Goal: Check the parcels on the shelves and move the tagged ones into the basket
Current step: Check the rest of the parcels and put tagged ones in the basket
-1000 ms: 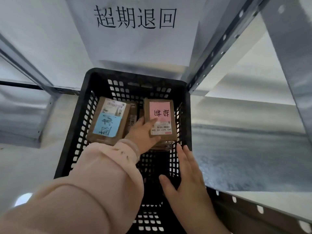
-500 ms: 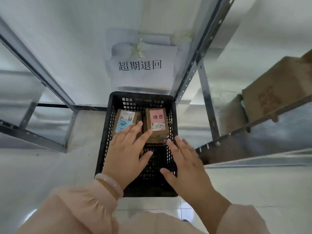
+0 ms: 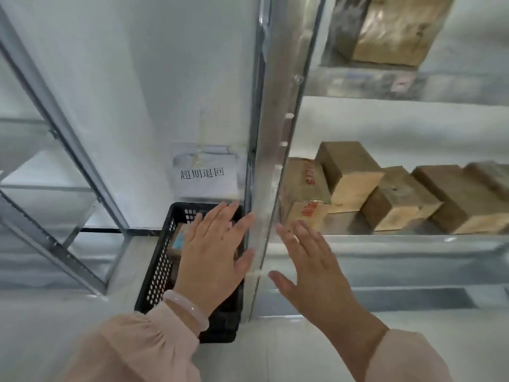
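A black slotted basket [image 3: 157,268] stands on the floor by the wall. My left hand [image 3: 214,252] hovers over it, fingers spread, holding nothing, and hides most of its contents. A brown parcel with a blue tag [image 3: 179,241] peeks out beside that hand. My right hand [image 3: 311,266] is open and empty in front of the lower shelf [image 3: 413,244]. Several brown cardboard parcels [image 3: 396,199] sit on that shelf, two at the left with red print [image 3: 305,180]. Another parcel [image 3: 391,28] rests on the upper shelf.
A metal shelf upright [image 3: 275,150] rises between my hands. A paper sign with Chinese characters [image 3: 203,175] hangs on the wall above the basket. A second metal rack [image 3: 55,150] stands at the left. White tiled floor lies below.
Both hands have lifted out of the basket, leaving the pink-tagged parcel inside. The view has risen and swung right, bringing the shelves of parcels into sight.
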Motion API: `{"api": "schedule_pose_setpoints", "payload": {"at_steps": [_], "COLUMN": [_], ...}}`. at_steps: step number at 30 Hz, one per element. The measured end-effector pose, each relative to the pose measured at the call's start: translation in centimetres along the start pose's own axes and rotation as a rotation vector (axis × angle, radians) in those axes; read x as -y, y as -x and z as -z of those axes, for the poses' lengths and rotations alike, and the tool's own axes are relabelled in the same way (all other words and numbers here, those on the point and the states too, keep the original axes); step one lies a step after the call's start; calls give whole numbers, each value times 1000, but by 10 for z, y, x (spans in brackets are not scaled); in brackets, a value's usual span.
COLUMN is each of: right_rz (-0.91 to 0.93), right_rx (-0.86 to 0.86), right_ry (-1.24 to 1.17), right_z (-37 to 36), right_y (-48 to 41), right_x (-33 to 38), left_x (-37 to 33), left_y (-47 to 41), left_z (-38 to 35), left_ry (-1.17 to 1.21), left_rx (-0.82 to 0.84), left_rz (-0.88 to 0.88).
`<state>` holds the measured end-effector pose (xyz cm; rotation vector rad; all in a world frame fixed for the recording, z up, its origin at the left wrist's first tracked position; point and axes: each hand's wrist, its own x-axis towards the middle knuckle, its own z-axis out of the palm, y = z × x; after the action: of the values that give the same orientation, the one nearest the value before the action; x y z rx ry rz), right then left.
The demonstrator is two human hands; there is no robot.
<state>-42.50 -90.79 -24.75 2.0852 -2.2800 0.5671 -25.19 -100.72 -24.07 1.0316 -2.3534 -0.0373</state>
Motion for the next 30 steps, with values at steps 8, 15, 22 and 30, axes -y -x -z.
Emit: {"api": "schedule_pose_setpoints", "payload": {"at_steps": [8,15,22,30], "right_rz": [-202,-336,-425,-486], "right_rx": [-319,-391,-517,-571], "right_ry": [127,242,361,435], "right_z": [152,253,342,385], "right_y": [107,178,202,181], "right_x": [-108,-186,-248,-346], "left_x": [-209,-352,-454,-529], "left_y": [-50,-95,-159,-249], "left_z": [25,28,16,-33], "left_ry": [101,217,306,428], "left_rx": [-80,-185,-256,-245], "left_rz": [-197,-392,-490,-501]}}
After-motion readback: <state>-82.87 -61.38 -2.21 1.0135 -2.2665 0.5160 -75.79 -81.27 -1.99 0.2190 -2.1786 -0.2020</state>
